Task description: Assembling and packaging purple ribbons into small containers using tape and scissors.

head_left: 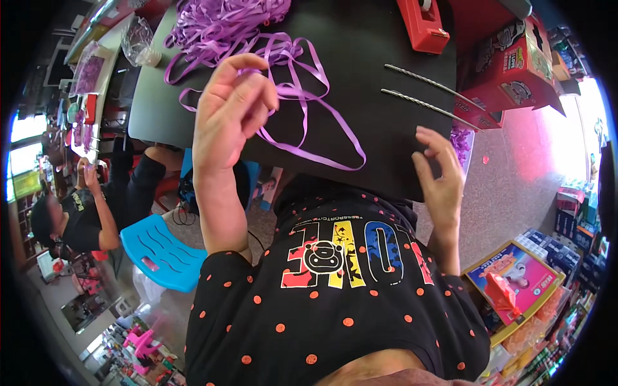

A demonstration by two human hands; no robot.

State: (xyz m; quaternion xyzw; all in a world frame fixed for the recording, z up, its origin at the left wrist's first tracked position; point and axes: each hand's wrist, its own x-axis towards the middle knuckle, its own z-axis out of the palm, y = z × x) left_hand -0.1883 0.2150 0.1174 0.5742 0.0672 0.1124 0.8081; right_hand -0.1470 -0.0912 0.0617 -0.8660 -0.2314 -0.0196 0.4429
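Note:
A heap of purple ribbon (225, 26) lies at the far left of the dark table (367, 71), with loose loops trailing toward me. My left hand (232, 116) is raised over these loops, its fingers curled in toward the thumb. Purple ribbon shows between its fingers and runs out beside its fingertips; the hand hides part of the strand. At the table's right near edge, my right hand (444, 174) hovers with thumb and fingers apart, and nothing shows in it. Two twisted metal rods (428, 106) lie beyond it, their ends jutting past the table's right edge.
A red tape dispenser (423, 29) stands at the far right of the table. Beside the table is a red printed carton (515, 71). A blue stool (161, 251) and a seated person (90, 212) are to the left. A colourful display box (515, 276) sits at lower right.

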